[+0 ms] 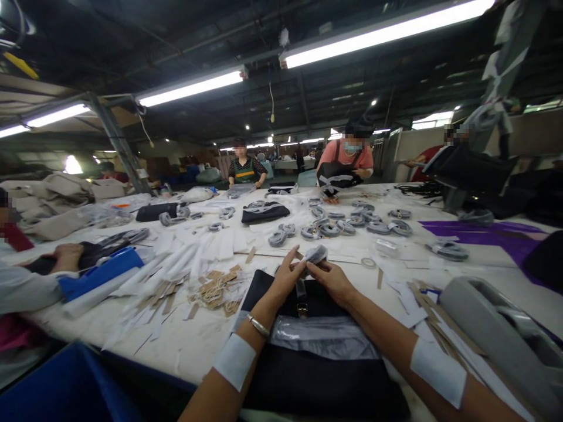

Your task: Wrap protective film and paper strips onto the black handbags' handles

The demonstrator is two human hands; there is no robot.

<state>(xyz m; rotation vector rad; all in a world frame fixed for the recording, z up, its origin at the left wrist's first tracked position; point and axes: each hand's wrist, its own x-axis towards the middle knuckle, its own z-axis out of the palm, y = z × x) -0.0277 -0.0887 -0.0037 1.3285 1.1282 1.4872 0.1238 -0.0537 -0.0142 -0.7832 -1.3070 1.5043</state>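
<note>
A black bag (321, 375) lies flat on the table before me, with a band of clear plastic film (323, 339) across it and a gold-coloured buckle (302, 309) on a short strap. At its far edge both hands meet at a small grey piece wrapped in plastic (316, 254); whether it belongs to the bag I cannot tell. My right hand (334, 282) pinches it from the right between thumb and fingers. From the left, my left hand (287, 274) closes its thumb and fingertips on it, one finger pointing up. The fingertips partly hide the contact.
Coiled plastic-wrapped straps (329, 228) cover the table's middle. Cardboard tags (220, 287) and paper strips lie left, a grey tape dispenser (497, 328) right. A blue bin (65, 387) stands at lower left. Co-workers stand across the table; another person's hand (68, 257) is at far left.
</note>
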